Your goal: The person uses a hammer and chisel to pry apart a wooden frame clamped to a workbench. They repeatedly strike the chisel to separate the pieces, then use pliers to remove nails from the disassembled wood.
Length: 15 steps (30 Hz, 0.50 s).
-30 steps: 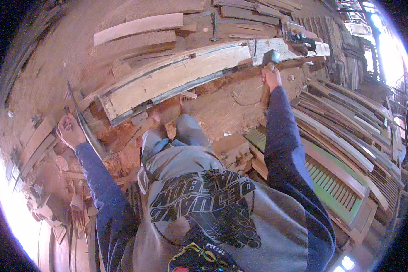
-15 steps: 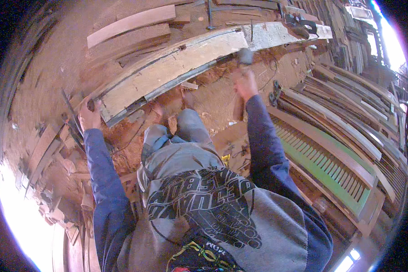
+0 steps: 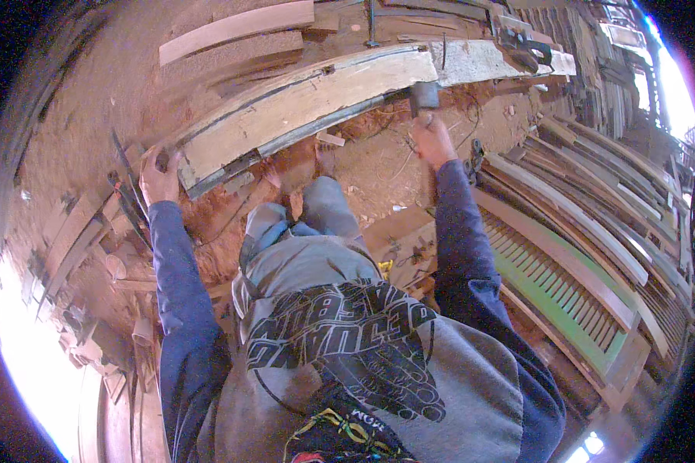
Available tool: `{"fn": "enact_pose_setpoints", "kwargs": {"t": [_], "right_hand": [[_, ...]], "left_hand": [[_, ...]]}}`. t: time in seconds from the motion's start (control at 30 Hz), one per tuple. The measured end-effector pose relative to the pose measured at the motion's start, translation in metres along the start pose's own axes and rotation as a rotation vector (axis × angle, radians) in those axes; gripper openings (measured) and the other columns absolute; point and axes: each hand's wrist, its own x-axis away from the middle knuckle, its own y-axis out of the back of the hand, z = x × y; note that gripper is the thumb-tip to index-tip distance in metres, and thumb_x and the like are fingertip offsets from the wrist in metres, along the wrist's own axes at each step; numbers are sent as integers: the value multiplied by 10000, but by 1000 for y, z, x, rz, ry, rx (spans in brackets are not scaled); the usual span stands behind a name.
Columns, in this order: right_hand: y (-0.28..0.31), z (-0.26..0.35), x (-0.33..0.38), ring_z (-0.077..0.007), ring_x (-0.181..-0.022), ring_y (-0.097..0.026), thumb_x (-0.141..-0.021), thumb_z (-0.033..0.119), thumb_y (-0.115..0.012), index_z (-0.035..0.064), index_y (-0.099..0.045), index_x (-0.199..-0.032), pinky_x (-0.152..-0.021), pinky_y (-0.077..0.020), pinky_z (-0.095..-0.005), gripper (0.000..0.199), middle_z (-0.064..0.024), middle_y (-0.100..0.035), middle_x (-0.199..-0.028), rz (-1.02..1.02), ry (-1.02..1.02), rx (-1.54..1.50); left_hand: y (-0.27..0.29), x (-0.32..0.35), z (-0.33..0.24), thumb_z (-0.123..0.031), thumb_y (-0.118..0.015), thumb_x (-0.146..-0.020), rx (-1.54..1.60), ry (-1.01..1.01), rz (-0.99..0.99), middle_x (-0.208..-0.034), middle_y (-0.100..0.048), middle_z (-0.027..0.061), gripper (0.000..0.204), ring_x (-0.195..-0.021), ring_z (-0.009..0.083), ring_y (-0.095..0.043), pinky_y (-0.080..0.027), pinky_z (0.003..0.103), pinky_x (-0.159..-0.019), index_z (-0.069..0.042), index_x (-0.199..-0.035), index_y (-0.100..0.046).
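A long, pale wooden beam point(image 3: 286, 109) with dark seams runs from left to upper right in front of me. At its left end is my left hand point(image 3: 160, 176), fingers curled round the end of the wood. My right hand point(image 3: 434, 141) is closed on a hammer with a blocky dark grey head point(image 3: 425, 97). That head is at the beam's near edge, right of its middle; I cannot tell whether it touches. A whitish beam section point(image 3: 471, 63) continues beyond it to the right.
Stacked planks point(image 3: 594, 177) and a green slatted shutter point(image 3: 552, 282) fill the right side. Loose boards point(image 3: 235, 32) lie beyond the beam. A handsaw with a black handle point(image 3: 539, 54) rests on the far right end. My bare feet point(image 3: 324, 158) are just below the beam, beside a small wood offcut point(image 3: 330, 138).
The hammer, blurred before, now shows sharply at the beam's near edge. The whole view has shifted slightly, and my left hand still grips the beam's left end.
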Motion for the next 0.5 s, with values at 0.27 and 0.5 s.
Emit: {"fn": "enact_pose_setpoints", "kwargs": {"t": [0.27, 0.5], "right_hand": [[-139, 45, 117, -453, -799, -618, -815, 144, -635, -68, -479, -1101, -676, -482, -519, 388, -280, -620, -809, 256, 193, 455], [-178, 65, 153, -479, -813, -621, -802, 137, -635, -99, -409, -1219, -703, -505, -527, 530, -303, -631, -834, 490, 235, 418]], "left_hand": [[7, -6, -1, -399, -767, -777, 42, 21, 81, -1235, -636, 132, 503, -1160, 302, -585, -448, 390, -1010, -116, -1178, -659], [12, -3, -12, -295, -791, -765, 8, 53, 67, -1183, -646, 147, 467, -1096, 312, -616, -479, 390, -954, -92, -1166, -665]]}}
